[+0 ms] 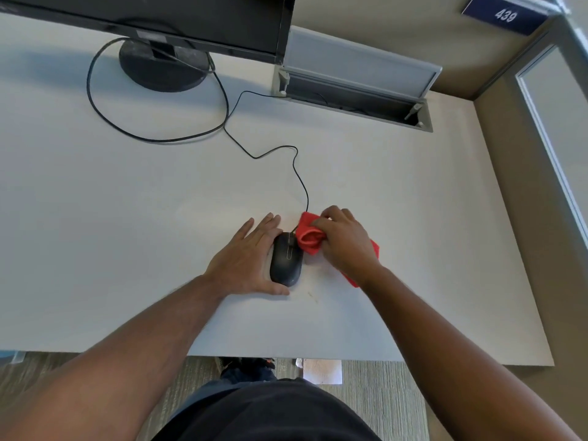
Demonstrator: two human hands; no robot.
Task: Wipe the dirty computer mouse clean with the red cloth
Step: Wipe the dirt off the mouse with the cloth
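The left hand [246, 261] is lying flat and spread on the white desk [111, 218], palm down, fingers pointing away from the person and thumb curling round the near end of the black computer mouse [286, 263]. It is bracing the mouse from the side with an open palm, not closing round it. The right hand [345, 241] is bunching the red cloth [308, 238] in a closed grasp, wrist bent inward, pressing the wad against the far right shoulder of the mouse beside its cable [300, 183]. A tail of cloth is trailing out under the wrist, toward the person.

Beyond the two hands bare desk is stretching out on every side. The near desk edge is lying well behind both wrists. Far ahead of the grasp, the monitor stand [162, 66] and an open cable hatch [356, 90] are sitting well apart from the work.
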